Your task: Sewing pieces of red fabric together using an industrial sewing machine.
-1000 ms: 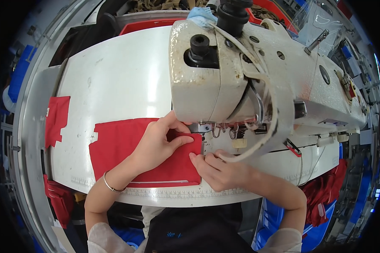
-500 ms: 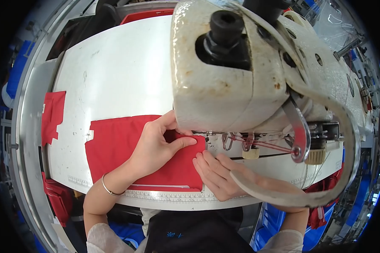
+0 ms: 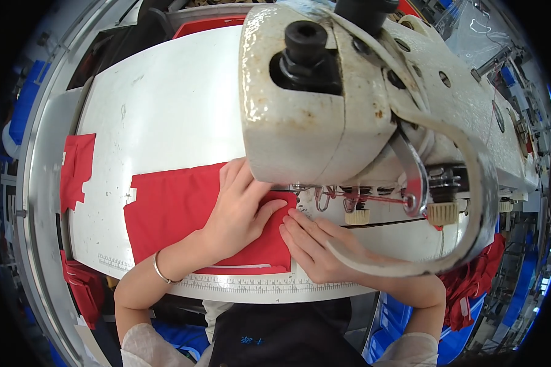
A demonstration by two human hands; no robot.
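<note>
A red fabric piece [image 3: 171, 208] lies flat on the white table under the front of a sewing machine [image 3: 312, 134]. My left hand [image 3: 239, 211] grips its upper right part, thumb stretched over the cloth near the corner. Those fingers reach up beside the machine head, which partly hides their tips. My right hand [image 3: 315, 244] lies with its fingers out straight and close together, tips touching the fabric's right edge. A pale strip [image 3: 236, 269] runs along the cloth's near edge. The needle area is hidden behind the machine head.
A smaller red fabric piece [image 3: 78, 171] lies at the table's left edge. A printed ruler scale [image 3: 226, 283] follows the near edge. The machine's curved pale tube [image 3: 480, 208] loops above my right forearm. Red cloth [image 3: 477, 281] hangs over a blue bin [image 3: 450, 345] at the right.
My left hand's fingers have drawn closer together, and its wrist has shifted slightly left. My right fingertips have come up a little toward the fabric's corner. The machine appears slightly further left in the picture.
</note>
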